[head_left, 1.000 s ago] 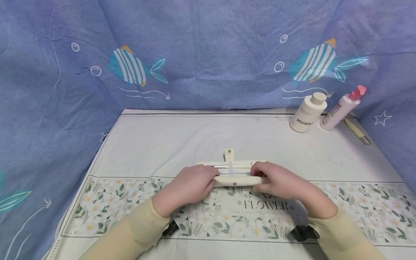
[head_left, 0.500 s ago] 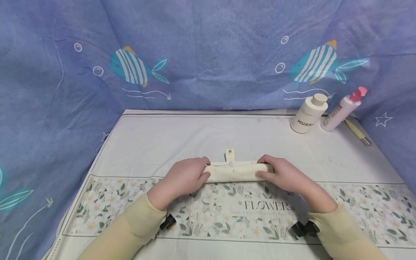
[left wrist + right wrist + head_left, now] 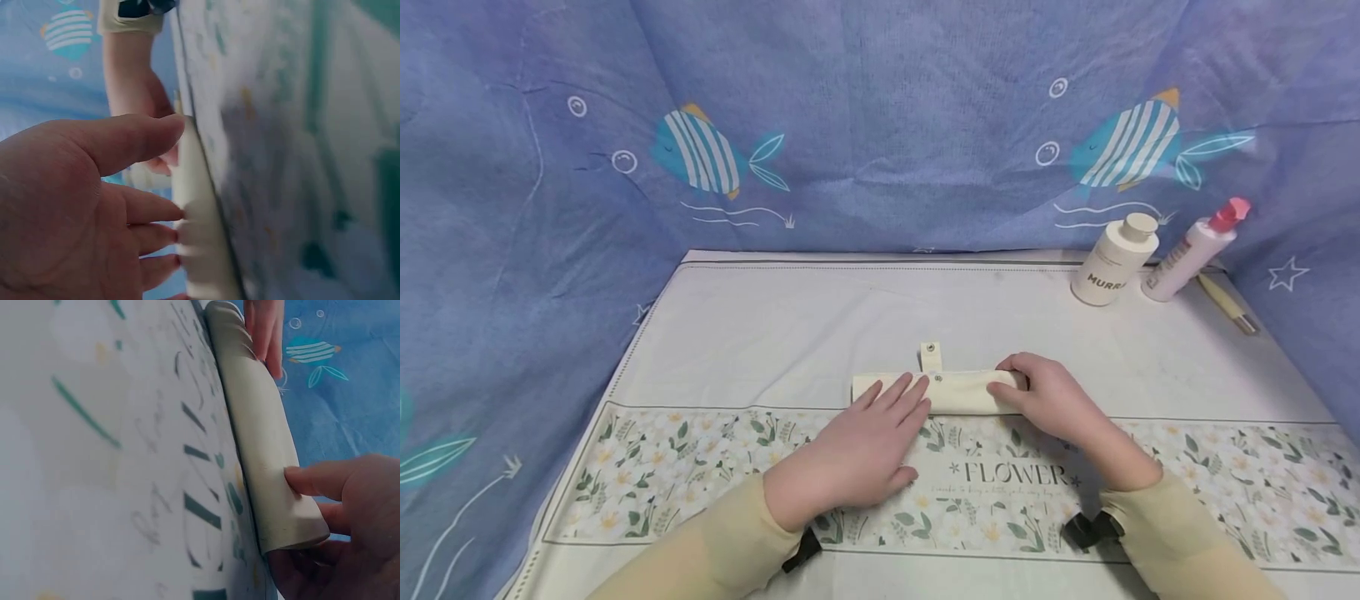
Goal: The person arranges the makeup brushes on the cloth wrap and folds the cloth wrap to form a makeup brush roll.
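Note:
A cream fabric case [image 3: 964, 395], folded over into a long flat bundle, lies across the tablecloth. A strap [image 3: 930, 358] with a metal snap sticks out from its far side, and another snap shows on the folded flap. My left hand [image 3: 868, 446] rests its straight fingers on the left half of the case, thumb held apart. At the right end, my right hand [image 3: 1054, 400] grips the case between thumb and fingers. In the right wrist view the thumb presses on top of the case [image 3: 262, 437] while other fingers reach around its end. The case's contents are hidden.
A white bottle [image 3: 1112, 262] and a pale pink pump bottle [image 3: 1183, 260] with a red top stand at the back right. Beside them lies a cream-handled tool [image 3: 1225, 304]. A blue fish-print curtain [image 3: 880, 125] hangs behind the white tablecloth [image 3: 775, 325].
The near flap has folded over to the far side, covering the slim white items inside. My left hand has let go of the left end and now lies flat on the case.

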Demonstrator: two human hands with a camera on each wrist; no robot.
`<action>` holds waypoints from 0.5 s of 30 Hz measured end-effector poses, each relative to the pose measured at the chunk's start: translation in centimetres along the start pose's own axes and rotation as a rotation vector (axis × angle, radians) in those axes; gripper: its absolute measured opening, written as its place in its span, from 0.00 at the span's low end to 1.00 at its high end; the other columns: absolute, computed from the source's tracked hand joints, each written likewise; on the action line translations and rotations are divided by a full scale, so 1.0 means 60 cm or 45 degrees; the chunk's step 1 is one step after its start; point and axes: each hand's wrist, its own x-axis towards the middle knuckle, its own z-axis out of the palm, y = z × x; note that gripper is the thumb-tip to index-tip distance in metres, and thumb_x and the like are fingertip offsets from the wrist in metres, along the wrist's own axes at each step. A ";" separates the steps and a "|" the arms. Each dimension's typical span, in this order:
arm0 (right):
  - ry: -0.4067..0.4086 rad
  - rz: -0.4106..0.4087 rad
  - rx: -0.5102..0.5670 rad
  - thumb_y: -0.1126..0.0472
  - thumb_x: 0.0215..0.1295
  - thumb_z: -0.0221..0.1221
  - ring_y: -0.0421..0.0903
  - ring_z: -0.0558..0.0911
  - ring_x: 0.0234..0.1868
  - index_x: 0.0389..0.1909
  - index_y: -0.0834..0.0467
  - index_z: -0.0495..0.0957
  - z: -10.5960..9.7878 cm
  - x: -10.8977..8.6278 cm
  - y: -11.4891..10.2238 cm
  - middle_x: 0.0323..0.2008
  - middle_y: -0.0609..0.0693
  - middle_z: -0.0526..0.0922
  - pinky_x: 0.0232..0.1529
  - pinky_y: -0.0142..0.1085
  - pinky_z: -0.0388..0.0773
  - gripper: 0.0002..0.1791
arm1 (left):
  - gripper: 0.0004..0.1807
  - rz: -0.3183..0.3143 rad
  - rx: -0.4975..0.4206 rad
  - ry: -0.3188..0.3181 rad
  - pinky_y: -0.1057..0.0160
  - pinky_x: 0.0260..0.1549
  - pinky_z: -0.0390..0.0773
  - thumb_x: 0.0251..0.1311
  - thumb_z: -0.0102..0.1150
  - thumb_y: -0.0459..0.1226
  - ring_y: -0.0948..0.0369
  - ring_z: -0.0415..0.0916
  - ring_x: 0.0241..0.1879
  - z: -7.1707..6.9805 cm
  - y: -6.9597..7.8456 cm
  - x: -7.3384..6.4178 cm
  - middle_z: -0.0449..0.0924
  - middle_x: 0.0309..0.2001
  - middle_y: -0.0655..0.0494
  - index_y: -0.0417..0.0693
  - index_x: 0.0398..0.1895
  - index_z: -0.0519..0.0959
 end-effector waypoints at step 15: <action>0.220 -0.197 -0.227 0.61 0.64 0.71 0.38 0.64 0.25 0.50 0.51 0.90 0.019 -0.007 -0.013 0.27 0.42 0.69 0.25 0.32 0.64 0.14 | 0.45 0.020 -0.069 -0.036 0.51 0.81 0.48 0.74 0.53 0.55 0.53 0.38 0.84 0.008 -0.018 0.012 0.38 0.85 0.47 0.43 0.83 0.50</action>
